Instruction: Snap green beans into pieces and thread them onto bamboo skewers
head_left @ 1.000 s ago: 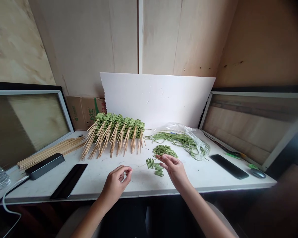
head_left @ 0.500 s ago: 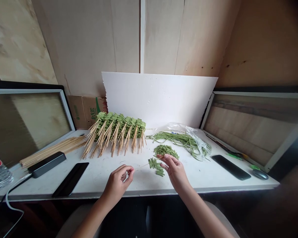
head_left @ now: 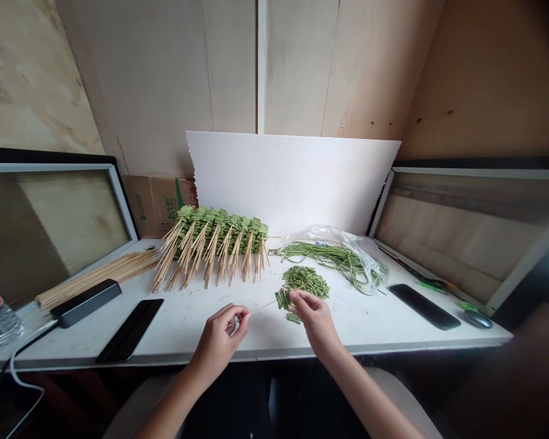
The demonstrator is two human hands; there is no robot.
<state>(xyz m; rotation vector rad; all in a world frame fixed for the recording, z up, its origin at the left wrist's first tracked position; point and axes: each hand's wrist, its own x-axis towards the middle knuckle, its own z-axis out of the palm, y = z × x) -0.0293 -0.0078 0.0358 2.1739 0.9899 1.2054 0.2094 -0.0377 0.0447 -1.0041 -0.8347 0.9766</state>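
My left hand (head_left: 223, 332) pinches the lower end of a thin wooden skewer (head_left: 264, 306), which slants up to the right. Several cut green bean pieces (head_left: 282, 299) are threaded side by side near its far end. The fingers of my right hand (head_left: 313, 317) are closed on these pieces. A few more cut pieces (head_left: 294, 317) lie on the table just below them. Behind my right hand is a heap of short bean pieces (head_left: 306, 280). Farther left, filled skewers (head_left: 224, 235) are stacked in rows, their bare sticks pointing toward me.
Long uncut beans (head_left: 320, 253) lie partly in a clear plastic bag (head_left: 370, 265). Bare skewers (head_left: 100, 275), a black box (head_left: 86, 303), a dark phone (head_left: 130, 330) and a bottle (head_left: 0, 320) are at left. A second dark device (head_left: 424, 306) and a mouse (head_left: 478, 319) are at right.
My right hand has shifted slightly left and down, and its fingers have closed over the threaded bean pieces. My left hand has barely moved.
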